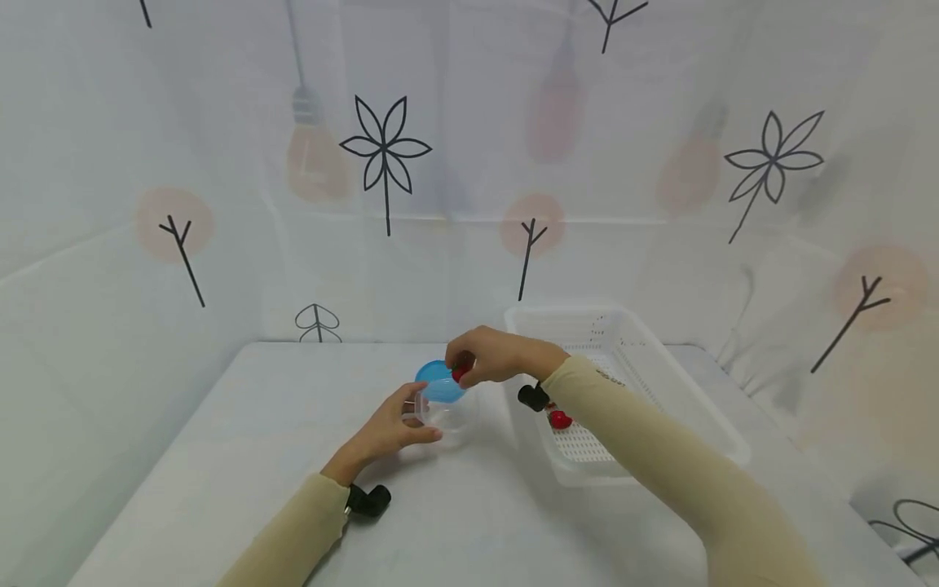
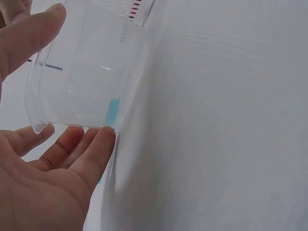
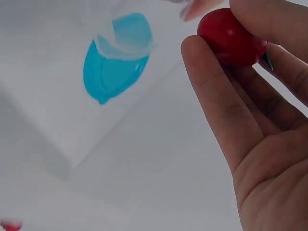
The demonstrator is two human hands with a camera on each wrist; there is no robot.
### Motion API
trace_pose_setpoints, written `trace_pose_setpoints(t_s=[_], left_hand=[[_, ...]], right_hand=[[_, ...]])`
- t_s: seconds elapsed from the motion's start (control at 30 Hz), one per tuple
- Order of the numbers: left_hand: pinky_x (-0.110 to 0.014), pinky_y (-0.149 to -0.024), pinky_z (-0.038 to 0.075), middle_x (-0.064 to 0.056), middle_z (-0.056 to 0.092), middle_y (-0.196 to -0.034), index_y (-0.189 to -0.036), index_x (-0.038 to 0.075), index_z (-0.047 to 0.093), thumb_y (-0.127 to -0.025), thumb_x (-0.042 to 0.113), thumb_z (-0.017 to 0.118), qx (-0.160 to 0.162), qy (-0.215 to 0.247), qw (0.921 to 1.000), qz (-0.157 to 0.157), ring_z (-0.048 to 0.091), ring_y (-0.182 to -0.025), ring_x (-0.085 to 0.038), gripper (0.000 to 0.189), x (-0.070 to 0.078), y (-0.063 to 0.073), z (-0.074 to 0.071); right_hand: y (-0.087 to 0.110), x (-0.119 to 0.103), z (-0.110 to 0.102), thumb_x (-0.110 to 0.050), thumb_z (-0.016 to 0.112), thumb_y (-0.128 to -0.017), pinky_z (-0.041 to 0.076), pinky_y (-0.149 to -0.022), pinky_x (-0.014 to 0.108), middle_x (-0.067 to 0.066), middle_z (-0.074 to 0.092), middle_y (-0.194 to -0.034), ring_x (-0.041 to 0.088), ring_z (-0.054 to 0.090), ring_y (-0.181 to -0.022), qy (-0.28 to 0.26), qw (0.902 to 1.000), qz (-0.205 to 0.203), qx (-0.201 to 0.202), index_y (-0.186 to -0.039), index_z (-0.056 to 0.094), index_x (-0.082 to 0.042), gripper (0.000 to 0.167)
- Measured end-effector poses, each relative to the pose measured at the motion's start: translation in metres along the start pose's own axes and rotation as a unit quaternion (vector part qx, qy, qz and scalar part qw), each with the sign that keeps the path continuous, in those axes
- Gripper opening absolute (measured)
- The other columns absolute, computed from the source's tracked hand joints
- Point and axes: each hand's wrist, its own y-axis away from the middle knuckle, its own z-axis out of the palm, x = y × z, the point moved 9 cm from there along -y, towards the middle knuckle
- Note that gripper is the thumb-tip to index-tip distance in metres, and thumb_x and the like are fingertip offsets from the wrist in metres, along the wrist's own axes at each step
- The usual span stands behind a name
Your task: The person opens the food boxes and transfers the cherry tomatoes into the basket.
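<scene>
My left hand (image 1: 392,425) holds a clear plastic container (image 2: 96,72) from the side, thumb on one side and fingers on the other. My right hand (image 1: 490,356) pinches a small glossy red fruit (image 3: 232,39) with a green tip between thumb and fingers. In the head view the fruit is above the container's far right side, apart from it. A blue lid (image 3: 113,79) lies flat on the table behind the container. Part of it shows through the clear wall. The right hand partly covers the fruit in the head view.
A white perforated basket (image 1: 689,391) stands to the right, partly beneath my right forearm. Another red fruit (image 1: 560,420) lies inside it, near the left wall. A patterned white cloth (image 1: 455,269) hangs behind the white table (image 1: 455,530).
</scene>
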Motion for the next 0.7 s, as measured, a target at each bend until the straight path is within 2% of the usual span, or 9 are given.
trace_pose_setpoints(t_s=[0.23,0.4,0.53,0.7], left_hand=[[-0.047,-0.093,0.049,-0.014,0.042,-0.141,-0.146,0.013,0.033,-0.077,0.028,0.081,0.013,-0.013,0.9998,-0.011,0.052,-0.119,-0.033,0.085,0.000,0.000,-0.001],[-0.046,-0.093,0.049,-0.014,0.044,-0.140,-0.146,0.012,0.033,-0.077,0.027,0.081,0.012,-0.015,0.9998,-0.006,0.054,-0.117,-0.032,0.085,0.001,0.001,-0.001],[-0.045,-0.093,0.050,-0.014,0.044,-0.139,-0.146,0.013,0.034,-0.077,0.028,0.081,0.013,-0.020,0.9997,-0.005,0.054,-0.117,-0.031,0.085,0.001,0.002,-0.001],[-0.045,-0.092,0.050,-0.013,0.044,-0.140,-0.146,0.013,0.033,-0.077,0.029,0.080,0.016,-0.027,0.9995,-0.003,0.054,-0.117,-0.031,0.085,0.001,0.002,-0.002]], right_hand=[[0.037,0.026,-0.027,-0.018,0.075,-0.084,0.054,-0.079,0.024,-0.008,0.063,-0.097,0.011,0.059,-0.092,-0.003,0.9977,0.058,0.035,-0.111,0.065,-0.017,0.028],[0.065,0.046,-0.038,-0.016,0.074,-0.084,0.053,-0.080,0.028,-0.006,0.063,-0.095,0.013,0.059,-0.091,-0.007,0.9960,0.067,0.059,-0.107,0.064,-0.015,0.025],[0.085,0.064,-0.038,-0.013,0.073,-0.084,0.052,-0.077,0.031,-0.005,0.063,-0.092,0.013,0.059,-0.087,-0.007,0.9955,0.068,0.066,-0.102,0.064,-0.012,0.020],[0.103,0.088,-0.028,-0.010,0.072,-0.083,0.052,-0.073,0.031,-0.004,0.063,-0.088,0.014,0.058,-0.083,-0.014,0.9941,0.092,0.057,-0.100,0.065,-0.012,0.019]])
